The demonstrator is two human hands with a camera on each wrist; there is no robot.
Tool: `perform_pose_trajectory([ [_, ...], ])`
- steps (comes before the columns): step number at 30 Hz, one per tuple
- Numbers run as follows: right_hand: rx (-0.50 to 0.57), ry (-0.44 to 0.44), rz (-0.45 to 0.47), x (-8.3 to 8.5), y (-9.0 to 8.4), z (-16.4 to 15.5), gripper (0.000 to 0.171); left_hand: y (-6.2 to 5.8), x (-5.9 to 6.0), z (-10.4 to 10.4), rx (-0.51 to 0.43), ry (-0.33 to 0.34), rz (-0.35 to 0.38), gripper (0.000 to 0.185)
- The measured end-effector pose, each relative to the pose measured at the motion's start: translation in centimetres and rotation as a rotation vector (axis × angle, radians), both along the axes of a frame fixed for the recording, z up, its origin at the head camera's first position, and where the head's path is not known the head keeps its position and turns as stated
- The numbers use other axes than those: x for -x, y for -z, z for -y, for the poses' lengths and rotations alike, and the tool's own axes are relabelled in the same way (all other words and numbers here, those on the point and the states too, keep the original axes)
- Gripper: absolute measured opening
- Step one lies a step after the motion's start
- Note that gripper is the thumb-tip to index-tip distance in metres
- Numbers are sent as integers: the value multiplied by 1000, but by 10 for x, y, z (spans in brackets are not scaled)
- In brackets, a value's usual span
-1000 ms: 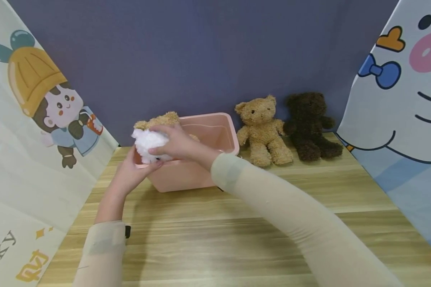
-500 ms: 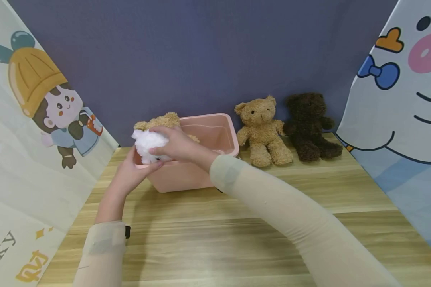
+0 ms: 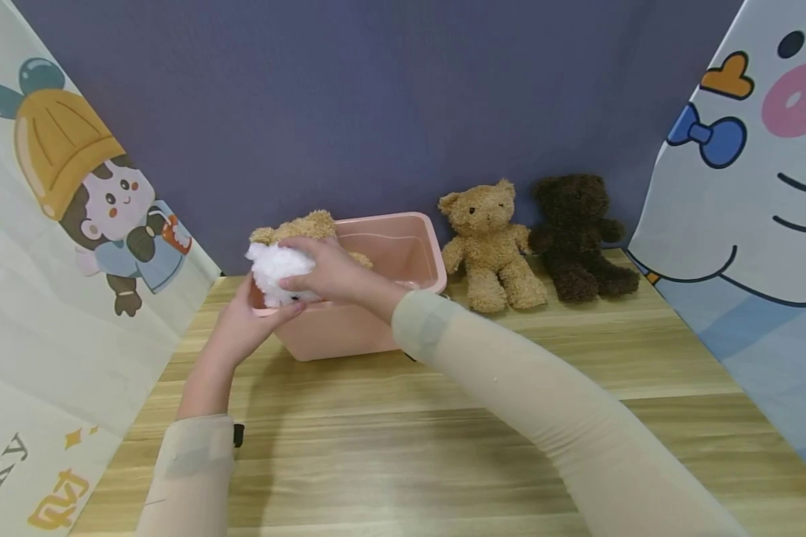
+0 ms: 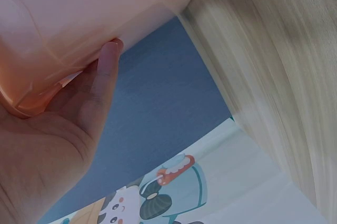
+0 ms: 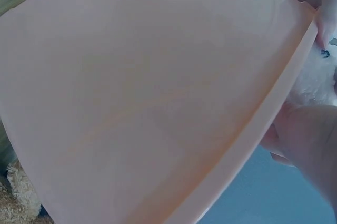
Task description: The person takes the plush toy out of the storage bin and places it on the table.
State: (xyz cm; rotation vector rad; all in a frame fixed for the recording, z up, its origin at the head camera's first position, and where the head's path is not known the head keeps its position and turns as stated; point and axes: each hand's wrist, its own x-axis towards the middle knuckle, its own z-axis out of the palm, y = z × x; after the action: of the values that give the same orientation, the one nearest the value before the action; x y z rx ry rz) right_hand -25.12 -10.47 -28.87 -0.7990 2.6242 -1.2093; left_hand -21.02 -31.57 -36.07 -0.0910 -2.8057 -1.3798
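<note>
A pink plastic bin [image 3: 356, 328] stands on the wooden table [image 3: 403, 447] near the back wall. My right hand [image 3: 329, 272] reaches across and curls over a white plush toy [image 3: 274, 268] at the bin's front left corner. Just behind the toy, a tan teddy [image 3: 304, 224] pokes out of the bin. My left hand [image 3: 242, 324] cups that same corner from outside, thumb up at the rim under the toy. In the left wrist view a finger [image 4: 105, 71] lies pressed along the bin [image 4: 68, 18] wall. The right wrist view shows the bin [image 5: 147, 103] wall and white plush [image 5: 316, 81] by my hand.
A light brown teddy [image 3: 490, 242] and a dark brown teddy [image 3: 580, 235] sit side by side against the purple wall, right of the bin. Cartoon-printed panels [image 3: 54, 246] close the table's left and right sides.
</note>
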Motion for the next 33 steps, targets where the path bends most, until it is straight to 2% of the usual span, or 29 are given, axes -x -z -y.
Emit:
perform_pose_trajectory([
  [7,7,10,-49,0,3,1,66,0,0,0,-1,2,-1,114],
  [11,72,36,-65,-2,7,2,62,-2,-1,-1,6,-8,5,115],
  [19,402,134,18,-10,14,3,49,-3,-1,0,45,-30,29,122],
  [27,704,258,119,-21,16,-3,38,-1,1,-2,-98,42,-6,108],
  [33,825,294,127,-30,13,-16,34,-4,-2,-1,-29,2,38,122],
])
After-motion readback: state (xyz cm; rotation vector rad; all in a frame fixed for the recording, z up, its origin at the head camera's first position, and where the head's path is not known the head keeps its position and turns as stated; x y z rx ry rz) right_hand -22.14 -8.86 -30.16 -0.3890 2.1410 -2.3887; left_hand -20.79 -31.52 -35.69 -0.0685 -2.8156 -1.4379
